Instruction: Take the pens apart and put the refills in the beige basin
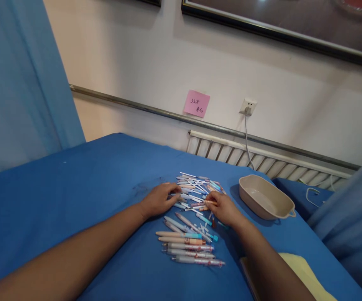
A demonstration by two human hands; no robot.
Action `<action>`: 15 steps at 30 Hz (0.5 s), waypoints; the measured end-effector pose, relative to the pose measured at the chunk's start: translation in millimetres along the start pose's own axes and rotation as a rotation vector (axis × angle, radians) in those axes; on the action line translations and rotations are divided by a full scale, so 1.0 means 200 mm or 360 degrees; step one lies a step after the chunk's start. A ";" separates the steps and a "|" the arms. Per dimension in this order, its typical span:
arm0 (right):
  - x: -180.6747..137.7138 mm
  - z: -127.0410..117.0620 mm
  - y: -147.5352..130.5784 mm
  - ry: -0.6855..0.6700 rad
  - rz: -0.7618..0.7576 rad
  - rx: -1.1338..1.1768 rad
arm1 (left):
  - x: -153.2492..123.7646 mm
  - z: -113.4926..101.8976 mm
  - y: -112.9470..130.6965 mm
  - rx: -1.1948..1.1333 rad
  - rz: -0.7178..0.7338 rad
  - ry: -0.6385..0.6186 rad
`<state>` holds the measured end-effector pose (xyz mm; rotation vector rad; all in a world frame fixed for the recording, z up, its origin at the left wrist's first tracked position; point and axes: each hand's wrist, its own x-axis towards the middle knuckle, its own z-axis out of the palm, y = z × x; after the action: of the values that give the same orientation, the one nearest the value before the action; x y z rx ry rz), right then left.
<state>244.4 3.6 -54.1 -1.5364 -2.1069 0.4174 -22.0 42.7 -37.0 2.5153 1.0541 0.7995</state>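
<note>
A heap of loose pen parts point(196, 190), thin refills and barrels, lies on the blue cloth point(83, 188). My left hand point(159, 200) rests flat at the heap's left edge, fingers stretched onto the parts. My right hand point(223, 207) sits at the heap's right side, fingers pinched on a thin orange refill point(210, 202). Nearer to me, several assembled pens point(190, 248) lie side by side in a row between my forearms.
A beige oval dish point(289, 207) stands on the cloth to the right of my right hand. A yellow pad point(306, 278) lies at the lower right. Behind the table are a radiator point(262, 159), a wall socket point(248, 106) and a pink note point(196, 103).
</note>
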 end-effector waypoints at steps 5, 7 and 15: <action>-0.04 0.03 -0.14 -0.0036 -0.0184 -0.0185 | -0.01 0.01 0.01 0.0169 0.0223 -0.0063; -0.06 0.04 -0.20 -0.0225 -0.0221 -0.0118 | -0.01 0.00 0.00 0.0165 0.0242 -0.0026; -0.10 0.08 -0.28 -0.0421 -0.0242 -0.0058 | -0.01 0.01 0.01 0.0100 0.0287 -0.0002</action>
<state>194.6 -32.0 -42.7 -1.3913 -2.4265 0.5558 -21.5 39.3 -38.6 2.6930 0.8733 0.8247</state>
